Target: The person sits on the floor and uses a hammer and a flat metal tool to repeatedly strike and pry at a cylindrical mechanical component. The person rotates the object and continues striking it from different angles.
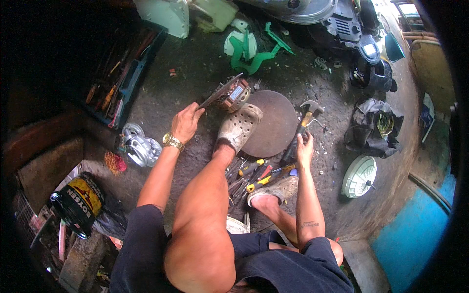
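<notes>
left hand [186, 122] grips a flat file [220, 91] on the motor [233, 95]; right hand [305, 146] holds a hammer [303, 124]

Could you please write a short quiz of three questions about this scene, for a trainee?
1. True or false: the left hand holds a flat dark tool against the small motor.
2. What does the right hand grasp? A) a paint can B) the hammer C) a white fan grille
3. What rests on the round metal disc beside the motor?

Key
1. True.
2. B; the fingers close around its handle.
3. The person's foot in a perforated clog, pressing near the motor.
</notes>
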The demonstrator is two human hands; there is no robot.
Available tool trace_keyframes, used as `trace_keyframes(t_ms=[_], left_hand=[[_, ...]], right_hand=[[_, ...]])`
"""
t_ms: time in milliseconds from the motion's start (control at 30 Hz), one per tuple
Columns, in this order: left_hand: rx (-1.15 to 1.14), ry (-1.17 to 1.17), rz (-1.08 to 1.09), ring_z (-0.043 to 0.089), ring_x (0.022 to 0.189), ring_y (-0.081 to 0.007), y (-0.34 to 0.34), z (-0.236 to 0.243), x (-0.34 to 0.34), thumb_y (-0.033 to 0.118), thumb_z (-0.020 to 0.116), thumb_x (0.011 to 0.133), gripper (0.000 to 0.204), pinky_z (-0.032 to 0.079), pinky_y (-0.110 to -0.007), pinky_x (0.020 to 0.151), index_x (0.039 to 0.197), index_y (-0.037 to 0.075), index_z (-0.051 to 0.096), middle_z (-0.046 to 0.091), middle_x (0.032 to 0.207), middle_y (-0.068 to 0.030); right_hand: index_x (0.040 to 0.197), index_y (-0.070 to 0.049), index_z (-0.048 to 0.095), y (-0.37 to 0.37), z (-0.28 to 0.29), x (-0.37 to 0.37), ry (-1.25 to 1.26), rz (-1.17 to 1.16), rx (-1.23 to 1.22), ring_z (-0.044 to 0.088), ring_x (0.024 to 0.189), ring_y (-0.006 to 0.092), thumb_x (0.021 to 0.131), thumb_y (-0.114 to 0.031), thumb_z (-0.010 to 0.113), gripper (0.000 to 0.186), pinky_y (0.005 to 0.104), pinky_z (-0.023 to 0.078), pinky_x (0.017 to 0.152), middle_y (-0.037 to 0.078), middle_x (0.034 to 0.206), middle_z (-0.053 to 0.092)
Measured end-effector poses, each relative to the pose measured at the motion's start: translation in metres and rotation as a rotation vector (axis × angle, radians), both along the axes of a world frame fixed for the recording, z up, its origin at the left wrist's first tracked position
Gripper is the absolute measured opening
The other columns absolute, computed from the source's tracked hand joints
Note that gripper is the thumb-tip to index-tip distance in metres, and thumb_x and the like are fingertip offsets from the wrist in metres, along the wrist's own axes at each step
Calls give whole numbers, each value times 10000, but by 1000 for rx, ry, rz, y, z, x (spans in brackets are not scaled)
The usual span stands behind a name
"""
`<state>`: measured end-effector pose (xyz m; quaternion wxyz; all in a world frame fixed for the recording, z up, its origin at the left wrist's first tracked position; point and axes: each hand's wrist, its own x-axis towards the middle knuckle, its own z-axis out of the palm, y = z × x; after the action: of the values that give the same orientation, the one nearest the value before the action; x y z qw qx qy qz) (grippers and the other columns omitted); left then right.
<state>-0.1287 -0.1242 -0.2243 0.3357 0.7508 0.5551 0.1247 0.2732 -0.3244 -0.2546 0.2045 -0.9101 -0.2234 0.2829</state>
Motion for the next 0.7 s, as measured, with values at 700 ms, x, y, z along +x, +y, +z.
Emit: trace_keyframes(t_ms=[700], left_hand=[[-639, -445, 296, 677, 1012, -314, 58, -5, 66, 434, 672, 913, 557, 501, -429, 890, 1211, -33, 610, 694, 1067, -238]], right_hand=[[1360, -86, 512, -2, -36, 46, -59, -55, 107, 559, 595, 114, 851, -209, 739, 570, 293, 448, 501, 40, 804, 624]])
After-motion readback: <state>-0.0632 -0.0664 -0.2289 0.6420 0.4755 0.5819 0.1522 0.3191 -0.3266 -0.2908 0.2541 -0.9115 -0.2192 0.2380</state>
